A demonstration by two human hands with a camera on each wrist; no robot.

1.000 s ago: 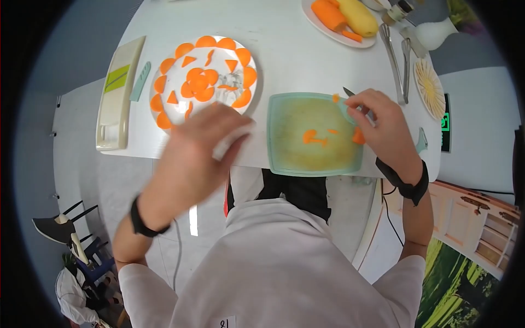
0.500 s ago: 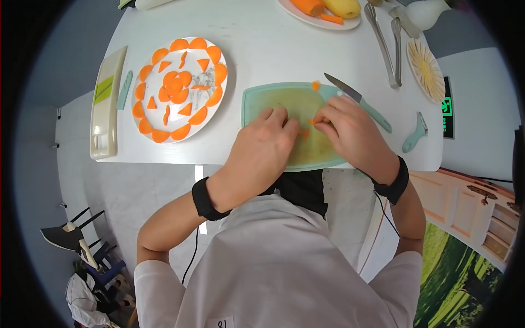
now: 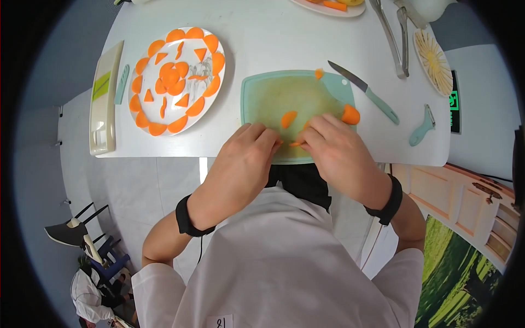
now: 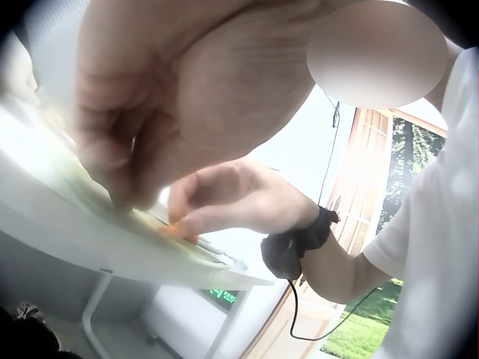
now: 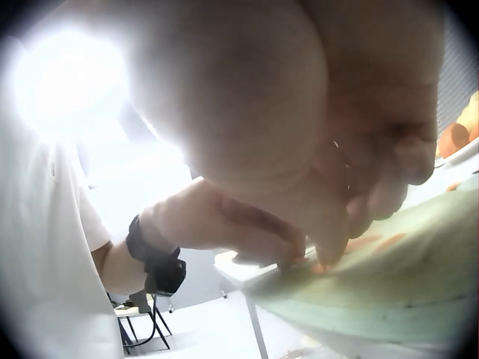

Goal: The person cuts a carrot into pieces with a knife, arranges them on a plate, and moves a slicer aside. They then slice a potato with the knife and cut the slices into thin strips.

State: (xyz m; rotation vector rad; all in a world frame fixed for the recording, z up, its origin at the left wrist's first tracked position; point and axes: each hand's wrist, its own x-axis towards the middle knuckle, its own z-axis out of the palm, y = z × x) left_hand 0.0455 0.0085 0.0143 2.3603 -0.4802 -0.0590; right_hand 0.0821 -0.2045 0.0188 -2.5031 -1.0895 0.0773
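At the near edge of the green cutting board (image 3: pixel 268 93), my left hand (image 3: pixel 240 164) pinches a small orange carrot piece (image 3: pixel 279 142) between thumb and fingers. Just beside it, my right hand (image 3: pixel 342 156) holds a thin carrot bit (image 3: pixel 295 144) at its fingertips, which also shows orange in the left wrist view. The two sets of fingertips are a short gap apart. A half-round carrot slice (image 3: pixel 289 119) lies beyond them on the board. Behind the right hand lies a carrot chunk (image 3: pixel 350 115), and a small scrap (image 3: pixel 319 73) sits at the board's far edge.
Left stands a white plate (image 3: pixel 149 79) ringed with carrot half-slices around a carrot flower. A knife (image 3: pixel 361 87), a peeler (image 3: pixel 422 130) and metal tongs (image 3: pixel 396 46) lie to the right. A slicer (image 3: pixel 105 106) is at the far left; a plate of pale sticks (image 3: pixel 433 65) is far right.
My left hand came from beside the plate to the board, and my right hand left the knife. Both hands then drew toward the board's near edge, uncovering the half-round slice and the chunk.
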